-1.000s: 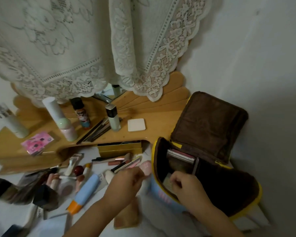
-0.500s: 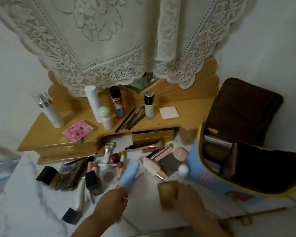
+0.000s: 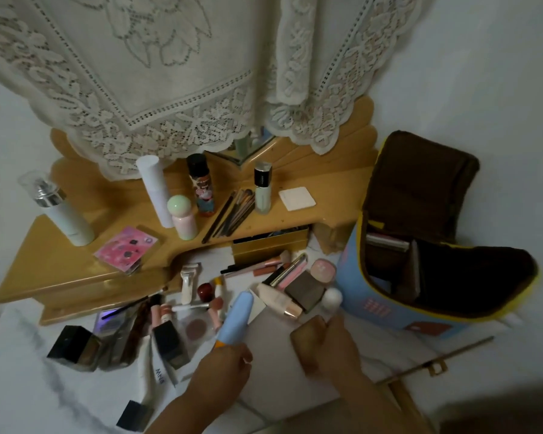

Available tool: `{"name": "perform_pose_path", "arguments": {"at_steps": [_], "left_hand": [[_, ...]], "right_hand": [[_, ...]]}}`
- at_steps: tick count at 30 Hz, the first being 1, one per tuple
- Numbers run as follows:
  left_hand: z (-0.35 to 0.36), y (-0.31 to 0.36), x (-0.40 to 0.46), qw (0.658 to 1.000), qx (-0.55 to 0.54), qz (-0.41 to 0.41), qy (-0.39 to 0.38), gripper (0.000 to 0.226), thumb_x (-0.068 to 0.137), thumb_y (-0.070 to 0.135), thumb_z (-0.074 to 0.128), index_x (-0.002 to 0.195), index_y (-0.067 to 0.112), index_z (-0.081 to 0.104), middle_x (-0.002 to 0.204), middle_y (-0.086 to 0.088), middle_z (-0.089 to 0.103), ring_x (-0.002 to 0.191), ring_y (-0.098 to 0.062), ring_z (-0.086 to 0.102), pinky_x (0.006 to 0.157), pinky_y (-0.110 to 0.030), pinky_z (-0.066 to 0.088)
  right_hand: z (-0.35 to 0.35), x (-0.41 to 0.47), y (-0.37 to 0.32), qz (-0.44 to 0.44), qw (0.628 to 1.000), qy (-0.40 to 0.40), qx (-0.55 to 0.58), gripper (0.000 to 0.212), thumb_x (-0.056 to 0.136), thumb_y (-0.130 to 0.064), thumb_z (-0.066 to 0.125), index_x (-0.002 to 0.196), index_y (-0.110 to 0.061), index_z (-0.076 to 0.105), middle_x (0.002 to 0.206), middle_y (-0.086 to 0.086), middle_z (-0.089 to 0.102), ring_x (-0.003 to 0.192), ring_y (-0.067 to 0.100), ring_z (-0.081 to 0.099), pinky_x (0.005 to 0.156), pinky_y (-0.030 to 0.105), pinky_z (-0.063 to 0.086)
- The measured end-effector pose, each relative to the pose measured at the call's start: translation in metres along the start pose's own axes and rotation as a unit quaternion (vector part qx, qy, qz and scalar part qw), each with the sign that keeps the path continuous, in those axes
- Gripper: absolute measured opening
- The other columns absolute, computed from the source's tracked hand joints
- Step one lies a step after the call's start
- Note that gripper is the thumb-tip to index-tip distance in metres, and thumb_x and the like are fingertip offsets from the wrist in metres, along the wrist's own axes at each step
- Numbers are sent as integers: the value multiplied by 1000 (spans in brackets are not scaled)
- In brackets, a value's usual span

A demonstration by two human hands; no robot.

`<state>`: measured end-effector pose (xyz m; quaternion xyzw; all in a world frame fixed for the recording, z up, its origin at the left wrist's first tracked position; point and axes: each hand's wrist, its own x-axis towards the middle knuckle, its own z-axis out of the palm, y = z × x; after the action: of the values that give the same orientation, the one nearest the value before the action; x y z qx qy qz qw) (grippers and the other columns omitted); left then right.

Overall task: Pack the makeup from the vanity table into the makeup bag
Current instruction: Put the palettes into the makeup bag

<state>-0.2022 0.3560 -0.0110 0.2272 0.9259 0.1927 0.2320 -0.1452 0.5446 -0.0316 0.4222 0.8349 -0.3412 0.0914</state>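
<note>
1. Left hand (image 3: 224, 366): at about 6 o'clock in the view, fingers curled around the orange-capped lower end of the blue tube (image 3: 235, 319), which points up toward 12 o'clock.
2. Right hand (image 3: 337, 347): just right of the left hand, fingers closed over the brown compact (image 3: 306, 336) lying flat on the white marble tabletop (image 3: 22, 383).
3. Makeup bag (image 3: 386, 311): at 3 o'clock, blue with yellow trim, lid flipped back, mouth open; a few flat palettes already stand inside.
4. Remaining makeup: a loose heap at the centre, between the hands and the wooden vanity shelf (image 3: 76, 264), including a beige foundation tube (image 3: 278, 299), a pink round compact (image 3: 323, 269) and a black square bottle (image 3: 170, 344); upright bottles and brushes (image 3: 232, 211) stand on the shelf toward 11–12 o'clock.
5. Handling, blue tube: probably light, smooth plastic, somewhat slippery; best gripped around the body rather than the cap end.
6. Handling, brown compact: apparently rigid, thin and flat, with a likely breakable pressed powder or mirror inside; take it by opposite edges and slide it upright beside the palettes.
</note>
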Motion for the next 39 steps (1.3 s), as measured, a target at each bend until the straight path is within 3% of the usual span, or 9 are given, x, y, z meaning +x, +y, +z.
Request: {"name": "perform_pose_path", "arguments": {"at_steps": [3, 8, 12, 17, 25, 33, 35, 37, 39], "left_hand": [[0, 15, 13, 999, -5, 30, 18, 24, 92, 24, 47, 112, 29, 59, 77, 25, 47, 102, -5, 58, 64, -2, 32], [-3, 61, 37, 995, -24, 92, 27, 19, 93, 23, 46, 104, 31, 59, 100, 12, 62, 93, -6, 58, 75, -11, 38], [-1, 105, 56, 988, -33, 140, 50, 21, 93, 23, 47, 106, 23, 63, 97, 12, 63, 85, -3, 54, 64, -6, 33], [3, 171, 76, 984, -49, 155, 79, 21, 92, 21, 50, 105, 18, 65, 105, 3, 69, 98, -10, 61, 74, -13, 36], [18, 228, 101, 985, -88, 115, 96, 16, 89, 17, 52, 97, 21, 65, 82, 10, 63, 79, -7, 60, 66, -21, 42], [9, 234, 118, 985, -71, 132, 87, 19, 90, 15, 49, 101, 19, 65, 89, 9, 62, 71, 8, 49, 63, -2, 34], [5, 240, 124, 985, -45, 152, 72, 23, 91, 16, 45, 105, 18, 63, 100, 6, 63, 82, 4, 53, 66, -3, 34], [3, 248, 133, 986, -5, 164, 40, 31, 92, 22, 36, 111, 17, 61, 114, 2, 61, 101, -8, 56, 75, -8, 37], [6, 257, 143, 984, 70, 166, -11, 36, 94, 21, 33, 120, 17, 57, 125, -2, 57, 114, -14, 52, 91, -16, 36]], "right_hand": [[-21, -6, 6, -40, 999, -24, 17, 30, 91, -20, 50, 120, -16, 44, 125, 6, 57, 115, 24, 54, 93, 32, 43], [-79, -12, 23, -89, 993, -14, 72, 27, 91, -17, 52, 118, -21, 50, 112, 1, 56, 111, 21, 53, 91, 33, 43], [-141, -8, 33, -129, 986, 31, 102, 30, 92, -10, 52, 117, -25, 48, 109, -2, 54, 100, 14, 52, 75, 20, 40], [-210, 17, 40, -189, 969, 109, 117, 26, 92, -9, 51, 108, -28, 45, 97, -2, 51, 84, 12, 48, 63, 21, 37], [-236, 98, 21, -260, 960, 107, 2, 28, 90, -7, 51, 112, -23, 56, 106, 0, 55, 97, 19, 52, 76, 27, 39], [-195, 141, 10, -255, 935, 71, -238, 29, 87, -7, 52, 116, -11, 57, 110, 13, 62, 104, 31, 58, 80, 34, 48], [-189, 147, 14, -283, 924, 108, -232, 22, 66, -13, 74, 87, -11, 68, 81, 11, 68, 79, 26, 66, 61, 28, 51], [-182, 152, 17, -301, 909, 116, -264, 36, 23, -19, 87, 49, -18, 63, 49, 2, 59, 50, 18, 60, 41, 18, 43], [-172, 161, 26, -300, 909, 131, -259, 41, 11, -21, 88, 41, -20, 60, 47, -1, 56, 51, 18, 58, 42, 18, 43]]}}
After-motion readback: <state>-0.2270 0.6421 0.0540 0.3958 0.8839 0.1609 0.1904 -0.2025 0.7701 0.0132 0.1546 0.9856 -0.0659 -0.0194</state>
